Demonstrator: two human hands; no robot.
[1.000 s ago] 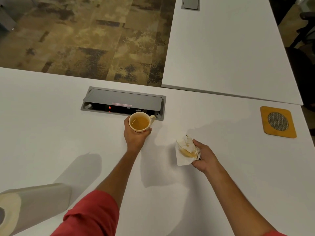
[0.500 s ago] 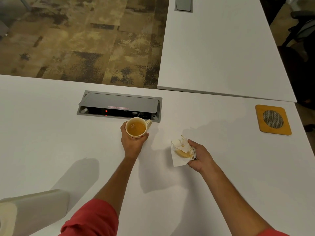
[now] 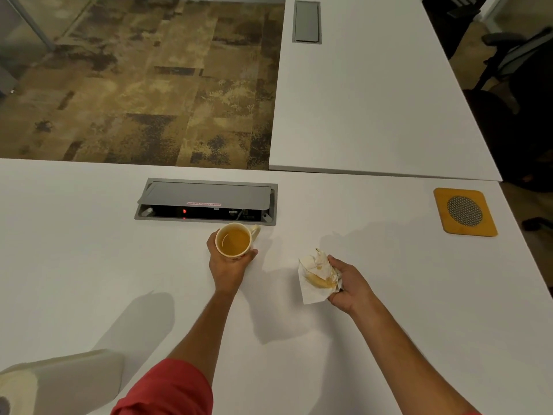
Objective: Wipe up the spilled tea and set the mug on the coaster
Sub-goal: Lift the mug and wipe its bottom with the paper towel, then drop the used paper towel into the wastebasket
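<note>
A cream mug [image 3: 234, 242] with amber tea in it is upright near the middle of the white table [image 3: 89, 265]. My left hand [image 3: 227, 269] grips the mug from the near side, fingers curled round its wall; the handle points to the far right. My right hand [image 3: 348, 287] holds a crumpled, tea-stained paper towel [image 3: 317, 275] just above the table, to the right of the mug. The yellow square coaster [image 3: 464, 211] with a round grey mesh centre lies at the table's far right corner, well away from both hands.
A grey cable box [image 3: 206, 199] with its lid raised is set into the table just behind the mug. A paper towel roll [image 3: 45, 381] lies at the near left. A second white table [image 3: 374, 85] adjoins at the back right, with dark chairs [image 3: 514, 55] beyond.
The view has tilted a little, so everything sits lower in frame. Both hands keep their hold on the mug and towel, and have hardly shifted on the table.
</note>
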